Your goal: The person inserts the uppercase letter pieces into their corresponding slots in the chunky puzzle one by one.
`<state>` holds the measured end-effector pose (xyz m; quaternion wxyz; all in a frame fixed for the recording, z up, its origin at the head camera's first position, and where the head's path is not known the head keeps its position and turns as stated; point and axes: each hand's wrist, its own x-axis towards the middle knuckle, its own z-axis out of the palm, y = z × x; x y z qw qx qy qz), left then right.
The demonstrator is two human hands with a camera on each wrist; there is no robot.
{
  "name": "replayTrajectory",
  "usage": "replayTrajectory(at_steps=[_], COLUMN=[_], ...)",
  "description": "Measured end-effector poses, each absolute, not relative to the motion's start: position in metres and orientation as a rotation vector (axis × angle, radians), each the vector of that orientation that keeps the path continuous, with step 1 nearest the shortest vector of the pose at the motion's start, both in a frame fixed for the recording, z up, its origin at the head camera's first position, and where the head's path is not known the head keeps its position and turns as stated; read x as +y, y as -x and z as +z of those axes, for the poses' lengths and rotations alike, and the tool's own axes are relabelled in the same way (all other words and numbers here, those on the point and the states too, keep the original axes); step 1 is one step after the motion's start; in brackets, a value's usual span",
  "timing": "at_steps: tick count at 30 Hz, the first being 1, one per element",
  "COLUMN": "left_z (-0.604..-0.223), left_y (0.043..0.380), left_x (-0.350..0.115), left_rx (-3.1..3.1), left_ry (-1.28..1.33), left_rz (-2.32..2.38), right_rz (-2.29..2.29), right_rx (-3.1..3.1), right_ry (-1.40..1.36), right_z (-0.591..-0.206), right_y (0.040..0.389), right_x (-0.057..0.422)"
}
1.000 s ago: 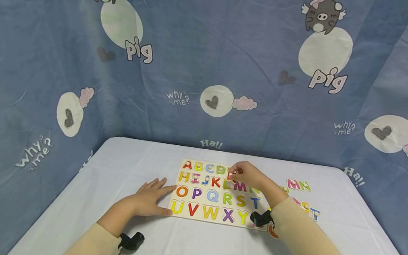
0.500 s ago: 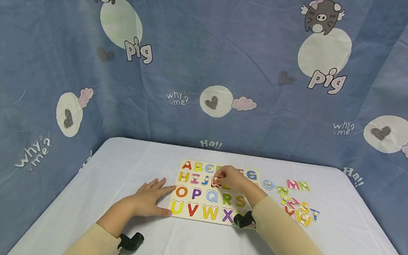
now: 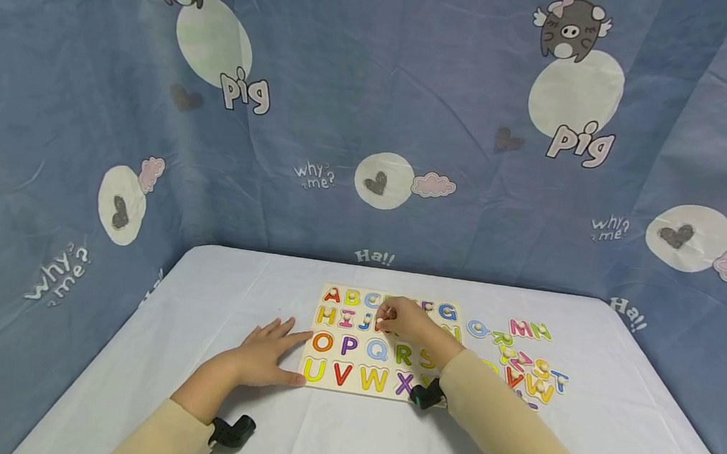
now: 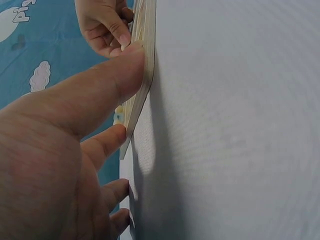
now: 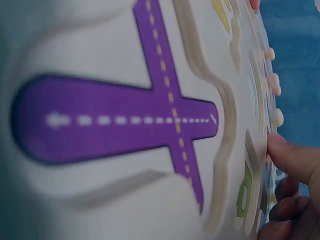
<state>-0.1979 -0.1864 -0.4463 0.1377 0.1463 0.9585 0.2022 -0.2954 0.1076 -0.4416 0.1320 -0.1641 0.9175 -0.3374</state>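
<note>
The wooden alphabet puzzle board [image 3: 358, 363] lies on the white-covered table, its letter spaces in four rows. My left hand [image 3: 264, 355] rests at the board's left edge with fingers spread; in the left wrist view its thumb [image 4: 132, 67] presses the edge. Over the second row, my right hand [image 3: 409, 319] pinches a small red letter piece [image 3: 378, 325] by its knob, at the K space. The fingers cover most of that piece. A, B, C, H, I and J pieces with knobs sit in their spaces left of it. In the right wrist view, the printed purple X [image 5: 100, 120] looms close.
Right of the board lie several loose letters, among them a blue Q [image 3: 477, 328], a pink M [image 3: 520, 328], a yellow W [image 3: 539, 391] and a blue T [image 3: 559, 381]. A blue patterned cloth [image 3: 322, 108] hangs behind the table.
My right hand has carried the red letter piece leftward from near the E space to the K space, slowing there in the last half second. My left hand has stayed at the board's edge.
</note>
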Motion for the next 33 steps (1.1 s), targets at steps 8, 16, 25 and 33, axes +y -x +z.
replayTrajectory(at_steps=[8,16,25,33], left_z=[-0.451,-0.442,-0.443,-0.443], left_y=[0.199,0.197,0.197,0.196], left_x=[-0.188,-0.185,-0.184,-0.184], left_rx=[2.789,2.770,2.776,2.781], left_ry=[-0.431,-0.425,-0.415,-0.411], left_rz=[0.596,0.581,0.569,0.562], right_rz=[-0.963,-0.983,-0.997,-0.953], right_rx=[2.672,2.695,2.672,2.668], right_ry=[0.461,0.437,0.499,0.558], right_z=[-0.441,-0.422,-0.389,-0.383], right_y=[0.294,0.292,0.278,0.261], right_x=[0.108,0.123,0.163,0.207])
